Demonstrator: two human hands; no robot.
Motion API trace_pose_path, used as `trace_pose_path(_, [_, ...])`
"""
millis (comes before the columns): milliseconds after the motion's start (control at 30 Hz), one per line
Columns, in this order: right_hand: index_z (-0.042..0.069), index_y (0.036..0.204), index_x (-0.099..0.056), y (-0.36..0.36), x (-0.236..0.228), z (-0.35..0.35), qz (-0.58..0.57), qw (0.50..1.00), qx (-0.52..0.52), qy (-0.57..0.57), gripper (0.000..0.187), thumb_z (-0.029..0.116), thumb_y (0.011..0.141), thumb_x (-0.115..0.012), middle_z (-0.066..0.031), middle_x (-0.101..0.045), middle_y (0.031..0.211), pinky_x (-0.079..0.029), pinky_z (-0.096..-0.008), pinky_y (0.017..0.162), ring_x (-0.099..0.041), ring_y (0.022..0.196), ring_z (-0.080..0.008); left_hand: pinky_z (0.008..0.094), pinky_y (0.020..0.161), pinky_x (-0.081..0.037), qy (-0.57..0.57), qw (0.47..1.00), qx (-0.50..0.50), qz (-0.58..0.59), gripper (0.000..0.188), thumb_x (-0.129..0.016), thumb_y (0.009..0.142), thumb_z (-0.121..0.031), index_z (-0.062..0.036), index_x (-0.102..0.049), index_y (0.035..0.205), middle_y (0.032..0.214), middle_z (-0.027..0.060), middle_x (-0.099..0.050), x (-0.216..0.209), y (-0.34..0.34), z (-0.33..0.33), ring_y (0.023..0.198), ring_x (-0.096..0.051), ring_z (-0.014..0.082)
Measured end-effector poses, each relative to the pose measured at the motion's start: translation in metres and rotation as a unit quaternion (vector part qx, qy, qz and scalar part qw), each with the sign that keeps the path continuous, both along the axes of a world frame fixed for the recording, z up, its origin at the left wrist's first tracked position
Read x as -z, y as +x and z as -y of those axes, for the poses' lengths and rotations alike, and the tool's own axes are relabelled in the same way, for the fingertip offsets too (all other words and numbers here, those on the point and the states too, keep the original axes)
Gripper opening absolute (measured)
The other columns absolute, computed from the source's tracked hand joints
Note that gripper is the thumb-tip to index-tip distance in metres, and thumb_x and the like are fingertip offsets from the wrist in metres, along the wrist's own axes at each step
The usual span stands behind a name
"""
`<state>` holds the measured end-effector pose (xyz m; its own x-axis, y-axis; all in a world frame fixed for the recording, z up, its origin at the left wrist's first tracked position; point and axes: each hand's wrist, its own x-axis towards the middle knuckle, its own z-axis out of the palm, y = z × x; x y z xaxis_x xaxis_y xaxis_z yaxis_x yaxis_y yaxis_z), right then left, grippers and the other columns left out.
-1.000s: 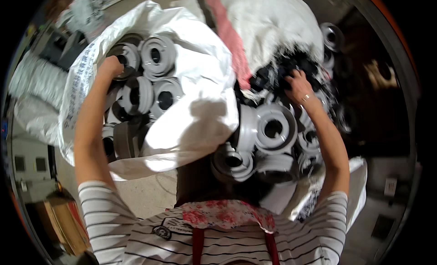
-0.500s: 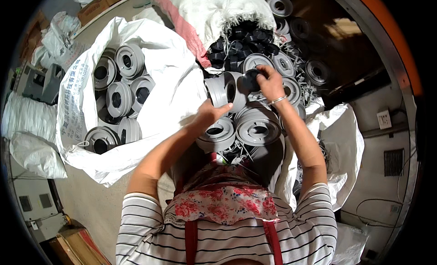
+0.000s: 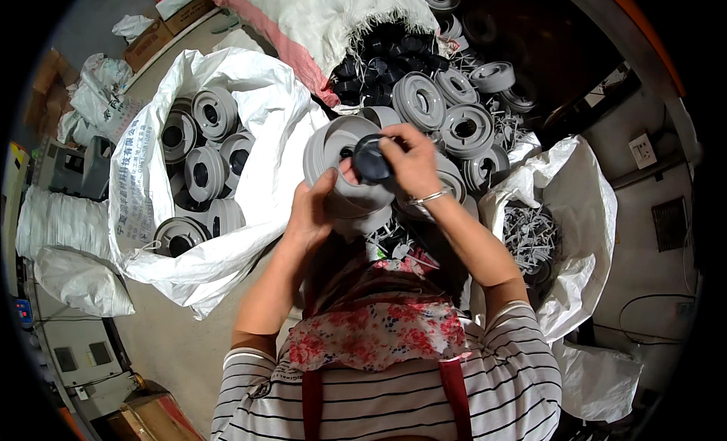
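My left hand point(image 3: 310, 210) grips a grey plastic spool point(image 3: 338, 154) from below, holding it up in front of me with its round face turned toward me. My right hand point(image 3: 409, 161) presses a small black round cap point(image 3: 371, 159) against the spool's centre hole. More grey spools point(image 3: 447, 111) lie piled just beyond my hands. A heap of black caps point(image 3: 394, 54) spills from under a white sack behind them.
A large white woven bag point(image 3: 151, 214) on my left holds several grey spools point(image 3: 204, 149). Another white bag point(image 3: 583, 214) at my right holds grey plastic scraps point(image 3: 530, 236). Cardboard boxes point(image 3: 155, 35) and more sacks point(image 3: 64, 267) line the left side.
My left hand came back from the left bag to the middle and took hold of a grey spool. My right hand picked a black cap from the heap and brought it to the spool.
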<state>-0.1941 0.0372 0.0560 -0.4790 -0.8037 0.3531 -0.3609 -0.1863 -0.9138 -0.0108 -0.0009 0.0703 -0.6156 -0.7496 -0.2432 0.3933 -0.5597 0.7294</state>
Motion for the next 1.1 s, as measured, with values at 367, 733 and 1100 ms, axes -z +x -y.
trace_pose_path(367, [0.001,0.115,-0.049,0.010,-0.020,-0.014,-0.269,0.923,-0.248,0.120,0.072,0.045,0.064,-0.075,-0.0205,-0.049,0.103,-0.044,-0.0435,0.085,-0.052,0.098,-0.0389,0.0304,0.075,-0.054,-0.100,0.991,0.052,0.073,0.044,-0.063,0.087,-0.029,0.0061,-0.053,0.111,0.098,0.0118,-0.061,0.026,0.036,-0.004,0.085,-0.062,0.0193])
trace_pose_path(733, [0.005,0.108,-0.048,0.016,-0.022,-0.021,-0.402,0.869,-0.286,0.030,0.053,0.012,0.062,-0.073,-0.0157,-0.048,0.097,-0.047,-0.0423,0.076,-0.051,0.092,-0.0361,0.0317,0.073,-0.055,-0.001,0.993,0.086,0.083,0.026,-0.058,0.090,-0.016,0.0038,-0.056,0.107,0.093,0.0077,-0.062,-0.003,0.034,0.010,0.081,-0.062,0.0169])
trace_pose_path(1100, [0.002,0.101,-0.056,0.024,-0.024,-0.001,0.008,0.940,-0.215,0.266,0.045,0.025,0.069,-0.079,-0.0098,-0.062,0.086,-0.050,-0.0306,0.064,-0.062,0.077,-0.0225,0.0273,0.062,-0.051,-0.150,0.980,-0.012,0.134,0.022,-0.068,0.082,-0.012,0.0019,-0.059,0.097,0.083,0.0071,-0.064,0.005,0.033,-0.011,0.071,-0.061,0.0146])
